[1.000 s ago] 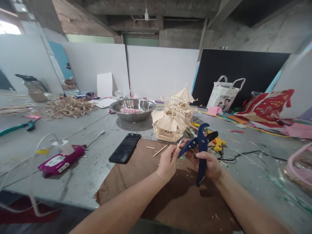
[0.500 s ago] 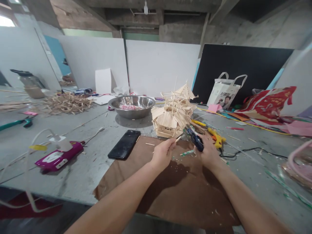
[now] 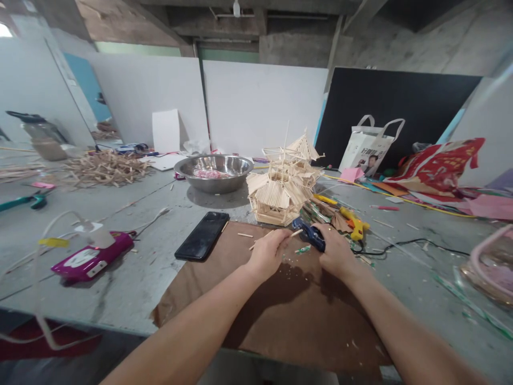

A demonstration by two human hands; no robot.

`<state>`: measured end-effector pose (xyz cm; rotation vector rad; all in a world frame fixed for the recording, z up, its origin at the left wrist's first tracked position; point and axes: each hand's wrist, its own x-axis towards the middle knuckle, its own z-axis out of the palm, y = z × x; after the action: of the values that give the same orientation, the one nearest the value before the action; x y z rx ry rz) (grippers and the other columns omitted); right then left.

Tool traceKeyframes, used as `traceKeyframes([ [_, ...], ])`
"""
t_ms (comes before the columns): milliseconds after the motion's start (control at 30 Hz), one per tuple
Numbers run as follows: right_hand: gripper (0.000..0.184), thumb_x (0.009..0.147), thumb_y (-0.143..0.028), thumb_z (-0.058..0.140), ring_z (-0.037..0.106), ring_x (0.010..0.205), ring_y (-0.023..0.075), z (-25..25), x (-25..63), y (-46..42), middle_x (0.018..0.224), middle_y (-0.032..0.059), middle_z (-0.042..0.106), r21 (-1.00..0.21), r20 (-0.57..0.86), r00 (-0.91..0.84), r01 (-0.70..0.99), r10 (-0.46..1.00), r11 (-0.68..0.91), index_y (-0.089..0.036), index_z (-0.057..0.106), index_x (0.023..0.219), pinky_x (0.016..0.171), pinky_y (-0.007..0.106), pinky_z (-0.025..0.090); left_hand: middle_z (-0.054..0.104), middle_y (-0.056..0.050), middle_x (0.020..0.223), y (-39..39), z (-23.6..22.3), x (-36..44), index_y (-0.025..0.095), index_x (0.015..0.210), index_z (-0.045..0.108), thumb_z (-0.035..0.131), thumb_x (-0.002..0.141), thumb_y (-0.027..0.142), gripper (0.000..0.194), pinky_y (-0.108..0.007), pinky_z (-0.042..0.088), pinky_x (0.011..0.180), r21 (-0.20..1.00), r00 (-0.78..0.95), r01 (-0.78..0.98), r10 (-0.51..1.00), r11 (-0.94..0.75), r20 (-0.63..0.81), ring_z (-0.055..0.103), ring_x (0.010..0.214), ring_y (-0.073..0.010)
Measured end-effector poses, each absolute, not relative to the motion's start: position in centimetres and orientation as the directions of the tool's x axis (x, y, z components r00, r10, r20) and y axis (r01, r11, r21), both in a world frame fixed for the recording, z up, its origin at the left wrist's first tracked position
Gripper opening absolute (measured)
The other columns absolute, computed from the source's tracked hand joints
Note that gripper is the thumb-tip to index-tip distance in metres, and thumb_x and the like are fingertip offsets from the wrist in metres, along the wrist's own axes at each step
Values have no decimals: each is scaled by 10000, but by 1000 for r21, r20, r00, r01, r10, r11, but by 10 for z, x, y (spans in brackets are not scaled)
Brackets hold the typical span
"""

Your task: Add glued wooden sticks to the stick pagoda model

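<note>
The left hand (image 3: 266,253) pinches a stick (image 3: 297,233) between its fingers; at its three o'clock, the right hand (image 3: 337,251) curls its fingers round the cutter (image 3: 314,238).

a left hand (image 3: 267,250) with a small stick (image 3: 297,233), a right hand (image 3: 339,250) with a blue cutter (image 3: 315,238)
the stick's tip is right by the cutter, over a brown sheet (image 3: 280,326). a black phone (image 3: 202,236) lies by the sheet's left edge. behind the hands stands a little house made of sticks (image 3: 276,195), with a shiny metal bowl (image 3: 214,185) to its left. a yellow glue gun (image 3: 356,224) lies on the right.
</note>
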<state>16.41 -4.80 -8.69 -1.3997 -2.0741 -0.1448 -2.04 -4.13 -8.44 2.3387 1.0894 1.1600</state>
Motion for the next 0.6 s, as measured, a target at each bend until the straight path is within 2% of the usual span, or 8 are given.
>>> traceKeyframes([
  [600,353,635,-173,446,521,874,226,-84,159,-52,955,118,572,-281,492,-239,867,837,412,-126,467,984,772,344,390,569,-33,695,-43,-84,-20,157,996,515,332,798,196,272,-215,392,609,507,445,522,726,-686,524,512,643,-117],
])
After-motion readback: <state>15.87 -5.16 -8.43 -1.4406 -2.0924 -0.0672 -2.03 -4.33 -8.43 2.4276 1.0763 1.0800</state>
